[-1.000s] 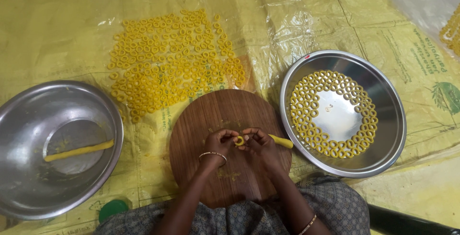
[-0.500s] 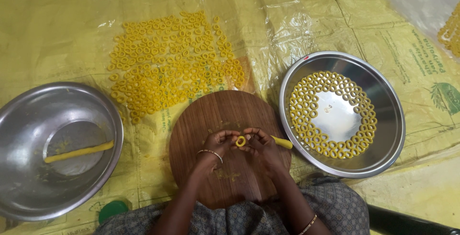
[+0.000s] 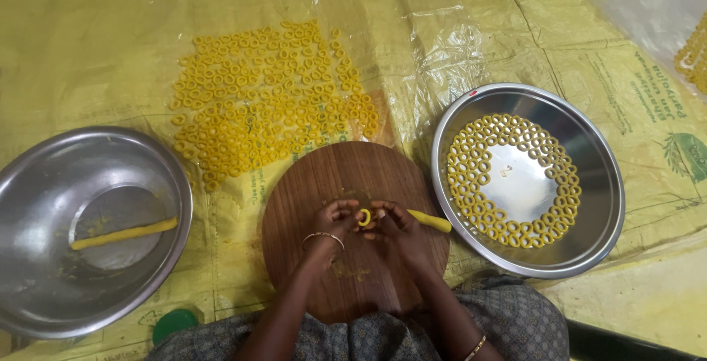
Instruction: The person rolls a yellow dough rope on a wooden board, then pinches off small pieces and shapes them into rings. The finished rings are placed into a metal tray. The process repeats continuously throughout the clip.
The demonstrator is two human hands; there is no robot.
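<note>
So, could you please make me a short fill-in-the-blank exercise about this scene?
1. Both hands shape a small yellow ring over a round ____ board.
2. The right steel plate holds rings laid in a ____.
3. The left steel bowl holds one yellow ____.

Missing words: wooden; circle; strip

Single head-worn view, looking steeply down, close above round wooden board (image 3: 353, 184)

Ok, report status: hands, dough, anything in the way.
Left hand and right hand pinch one yellow dough ring over the wooden board. Dough strip under right hand. Nothing in the way.
</note>
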